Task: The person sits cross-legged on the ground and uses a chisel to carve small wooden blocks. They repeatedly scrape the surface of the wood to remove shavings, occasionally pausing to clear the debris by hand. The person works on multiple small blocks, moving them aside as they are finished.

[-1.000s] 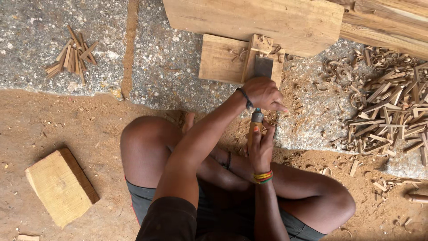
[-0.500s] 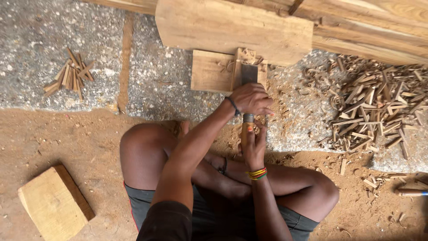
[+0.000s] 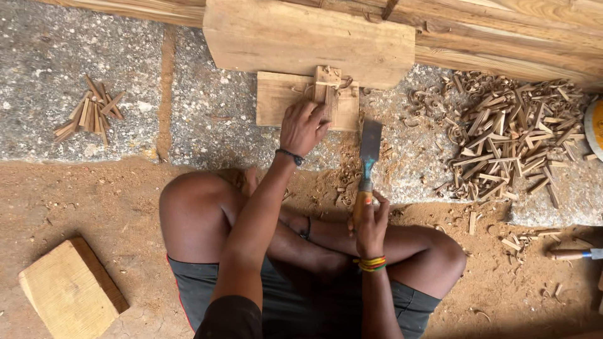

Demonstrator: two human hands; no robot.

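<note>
Two hands work apart: nearest, the right hand (image 3: 370,221) is wrapped around the wooden handle of a chisel (image 3: 366,164), whose long axis runs near-to-far, flat blade pointing away over the stone floor (image 3: 220,113). Farther and to the left, the left hand (image 3: 304,127) presses curled fingers down on a small upright wood piece (image 3: 327,88) standing on a flat board (image 3: 282,97). That piece lies far-left of the blade tip, just beyond it, with a thick plank (image 3: 308,34) behind.
</note>
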